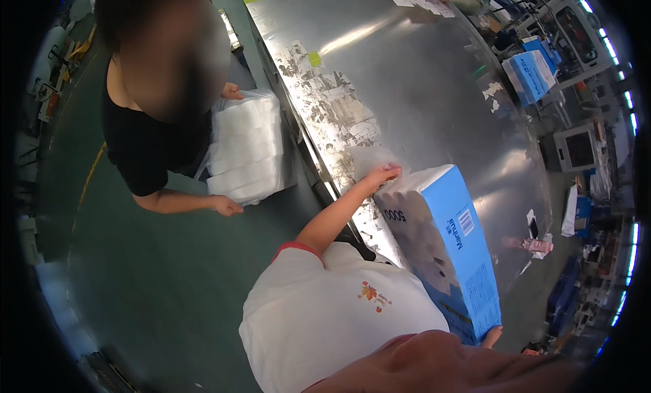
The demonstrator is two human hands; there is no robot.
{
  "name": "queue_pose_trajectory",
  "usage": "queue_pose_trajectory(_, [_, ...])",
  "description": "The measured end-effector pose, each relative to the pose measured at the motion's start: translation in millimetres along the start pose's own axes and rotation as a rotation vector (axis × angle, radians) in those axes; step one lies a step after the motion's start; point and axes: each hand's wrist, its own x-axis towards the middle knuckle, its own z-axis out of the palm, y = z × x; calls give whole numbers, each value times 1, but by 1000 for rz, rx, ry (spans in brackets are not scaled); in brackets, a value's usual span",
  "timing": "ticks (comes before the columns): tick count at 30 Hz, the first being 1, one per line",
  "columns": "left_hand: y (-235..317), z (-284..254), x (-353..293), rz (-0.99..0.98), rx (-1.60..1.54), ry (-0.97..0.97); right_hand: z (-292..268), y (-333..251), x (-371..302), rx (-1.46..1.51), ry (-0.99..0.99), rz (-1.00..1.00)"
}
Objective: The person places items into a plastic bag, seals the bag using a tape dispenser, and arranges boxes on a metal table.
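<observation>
Because it lies between the person's two hands, one oblong blue-and-white box (453,250) is entered first: located over the near part of the counter (434,88), long axis running from far left to near right. Left hand (385,176): at the box's far-left end, the closer hand to that end; fingers bent beside a piece of translucent film (364,159); whether they pinch it, cannot tell. Right hand (493,336): at the near-right end, mostly hidden behind the box; grip cannot be told. Further left, off the counter: one co-worker (146,145), holding a clear bag of white packs (245,145).
</observation>
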Motion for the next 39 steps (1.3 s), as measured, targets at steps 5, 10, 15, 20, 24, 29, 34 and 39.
queue_pose_trajectory(5, [-43, -20, 34, 6, -237, -69, -8, 37, 11, 85, 149, -94])
queue_pose_trajectory(10, [-19, -16, 12, 20, -118, -194, -5, 26, -24, 313, 98, -21])
queue_pose_trajectory(15, [-5, 9, -8, 18, 87, -222, -4, 40, -38, 314, 135, 181])
queue_pose_trajectory(20, [-11, 14, -10, 11, 72, -111, -6, 55, -31, 317, 162, 414])
queue_pose_trajectory(24, [-16, 10, -13, -65, -88, -79, -6, 66, -25, 576, 363, 641])
queue_pose_trajectory(29, [-29, -11, -33, 44, -94, -99, -2, 38, -27, 989, 379, 604])
queue_pose_trajectory(34, [-29, -57, -70, 75, -129, 41, 15, -2, -30, 1270, 379, 445])
queue_pose_trajectory(39, [-13, -33, -122, 96, -120, 215, 50, -7, 3, 1324, 483, 236])
